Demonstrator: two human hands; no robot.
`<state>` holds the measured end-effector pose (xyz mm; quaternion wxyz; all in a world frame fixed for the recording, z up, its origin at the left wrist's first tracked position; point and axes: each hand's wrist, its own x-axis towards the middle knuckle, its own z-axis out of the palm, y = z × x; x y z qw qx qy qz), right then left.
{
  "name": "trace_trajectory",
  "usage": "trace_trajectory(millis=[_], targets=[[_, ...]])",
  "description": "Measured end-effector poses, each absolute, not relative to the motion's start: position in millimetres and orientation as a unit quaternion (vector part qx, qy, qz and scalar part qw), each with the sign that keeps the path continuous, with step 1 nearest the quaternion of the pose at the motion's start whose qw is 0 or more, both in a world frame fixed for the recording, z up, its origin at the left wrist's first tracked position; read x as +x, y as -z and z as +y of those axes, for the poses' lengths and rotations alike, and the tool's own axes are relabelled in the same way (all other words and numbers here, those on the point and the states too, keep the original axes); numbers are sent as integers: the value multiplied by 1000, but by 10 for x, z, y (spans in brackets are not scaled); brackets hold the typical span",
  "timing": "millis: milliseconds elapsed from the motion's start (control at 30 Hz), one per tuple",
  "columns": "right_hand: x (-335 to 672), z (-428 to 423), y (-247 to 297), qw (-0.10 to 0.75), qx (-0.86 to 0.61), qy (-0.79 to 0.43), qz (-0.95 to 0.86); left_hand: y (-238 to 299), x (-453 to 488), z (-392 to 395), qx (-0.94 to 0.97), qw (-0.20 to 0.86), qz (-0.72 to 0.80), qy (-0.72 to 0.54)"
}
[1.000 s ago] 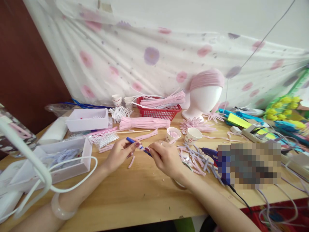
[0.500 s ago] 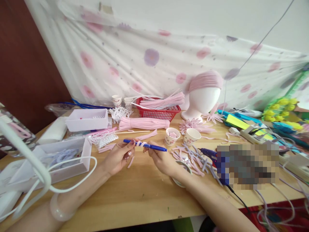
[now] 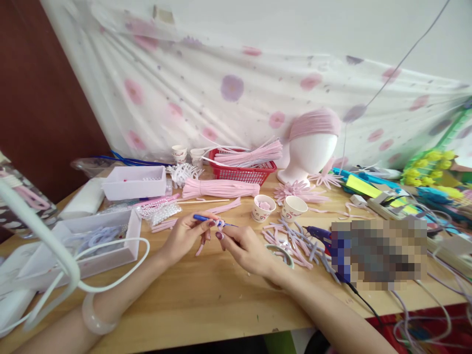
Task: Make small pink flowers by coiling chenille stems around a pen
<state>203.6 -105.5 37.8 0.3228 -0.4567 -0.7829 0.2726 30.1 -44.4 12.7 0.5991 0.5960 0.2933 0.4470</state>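
My left hand (image 3: 189, 237) is closed, pinching a blue pen (image 3: 201, 218) near its left end. A pink pipe cleaner (image 3: 221, 223) is wound round the middle of the pen, and a loose tail of it hangs below my left fingers. My right hand (image 3: 248, 250) is closed too, its thumb and fingertips pressed at the wound part. Its fingers hide much of the pen's right end. On the table behind lies a bundle of pink pipe cleaners (image 3: 221, 189).
Two paper cups (image 3: 294, 209) and a red basket (image 3: 243, 175) stand behind my hands. Cut pipe cleaner pieces (image 3: 295, 241) and a blue glue gun (image 3: 320, 235) lie to the right. An open white box (image 3: 83, 263) and a white cable (image 3: 110, 290) are at the left.
My right fingers have moved left along the pen onto the pink winding. The pen's right end, which stuck out plainly past my hand, is now mostly covered.
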Motion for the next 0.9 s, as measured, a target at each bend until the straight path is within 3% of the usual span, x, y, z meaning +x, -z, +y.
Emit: trace_trajectory(millis=[200, 467, 667, 800, 900], targets=[[2063, -1047, -395, 310, -476, -183, -803, -103, 315, -421, 548, 606, 309, -487], [2279, -933, -404, 273, -503, 88, -815, -70, 278, -323, 556, 614, 319, -460], [2431, -813, -404, 336, -463, -62, -818, -155, 264, -370, 498, 703, 274, -428], [2379, -788, -282, 348, -428, -100, -828, -186, 277, -442, 418, 774, 241, -409], [2230, -823, -141, 333, -467, -103, -812, -158, 306, -474, 394, 768, 250, -439]])
